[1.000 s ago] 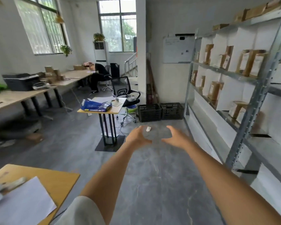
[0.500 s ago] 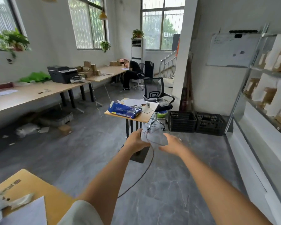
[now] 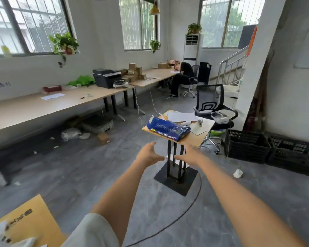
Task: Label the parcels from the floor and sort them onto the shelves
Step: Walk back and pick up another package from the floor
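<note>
A grey, marbled stone floor (image 3: pixel 78 175) is spreading across a white-walled room with barred windows, and I am reaching both bare arms out over it. A long pale wooden desk (image 3: pixel 43 104) is running along the left wall, carrying a dark boxy printer (image 3: pixel 106 77) and a stack of small brown cardboard parcels (image 3: pixel 135 73); more clutter is lying on the floor beneath it. Two black slatted plastic crates (image 3: pixel 246 145) are sitting against the right wall. A small wooden desk (image 3: pixel 193 138) on a black metal pedestal is standing directly beyond my hands, bearing a glossy blue plastic packet (image 3: pixel 168 129) and loose white sheets. My left hand (image 3: pixel 148 154) and right hand (image 3: pixel 187 155) are hovering near each other, each grip wide and empty, fingers spread. A thin dark cable (image 3: pixel 185 209) is curving across the floor below.
</note>
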### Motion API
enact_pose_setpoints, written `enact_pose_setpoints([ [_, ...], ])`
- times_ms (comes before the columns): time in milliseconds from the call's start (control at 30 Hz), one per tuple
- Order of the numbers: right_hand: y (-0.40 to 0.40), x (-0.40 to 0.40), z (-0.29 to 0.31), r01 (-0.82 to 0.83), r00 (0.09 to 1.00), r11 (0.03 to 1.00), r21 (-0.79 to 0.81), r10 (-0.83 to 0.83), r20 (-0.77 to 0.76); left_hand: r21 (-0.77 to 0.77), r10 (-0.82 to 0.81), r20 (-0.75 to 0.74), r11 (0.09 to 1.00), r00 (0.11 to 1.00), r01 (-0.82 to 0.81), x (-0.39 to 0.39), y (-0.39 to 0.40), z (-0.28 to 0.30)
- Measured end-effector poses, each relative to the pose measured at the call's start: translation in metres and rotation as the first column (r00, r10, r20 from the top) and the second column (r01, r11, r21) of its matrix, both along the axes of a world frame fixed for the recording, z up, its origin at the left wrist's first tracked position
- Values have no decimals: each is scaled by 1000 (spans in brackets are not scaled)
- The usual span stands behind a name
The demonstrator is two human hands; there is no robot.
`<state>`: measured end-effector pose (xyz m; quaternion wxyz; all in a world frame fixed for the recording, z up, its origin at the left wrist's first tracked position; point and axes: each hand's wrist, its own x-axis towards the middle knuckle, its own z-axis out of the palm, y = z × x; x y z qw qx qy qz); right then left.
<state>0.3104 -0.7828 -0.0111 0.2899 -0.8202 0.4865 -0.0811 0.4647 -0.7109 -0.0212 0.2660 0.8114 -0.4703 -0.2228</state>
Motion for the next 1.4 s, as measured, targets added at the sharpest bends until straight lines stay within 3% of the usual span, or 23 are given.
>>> enact_pose_setpoints([
  [333, -159, 125, 8, -297, 955, 950, -96, 295, -34, -2, 240, 51, 971, 969, -240, 101, -120, 11],
  [467, -202, 191, -8, -402, 915, 913, -63, 400, -47, 19, 317, 58, 948, 947, -318, 157, -155, 0],
  [667, -268, 311, -28, -471, 881, 882, -9, 470, -60, 89, 359, 83, 927, 930, -365, 266, -222, -28],
  [1067, -392, 562, -23, -515, 848, 857, 11, 511, -141, 77, 458, 86, 883, 885, -464, 500, -330, -31],
  [1400, -497, 760, -55, -583, 803, 801, 132, 594, -55, 83, 585, 50, 805, 810, -587, 676, -420, -52],
])
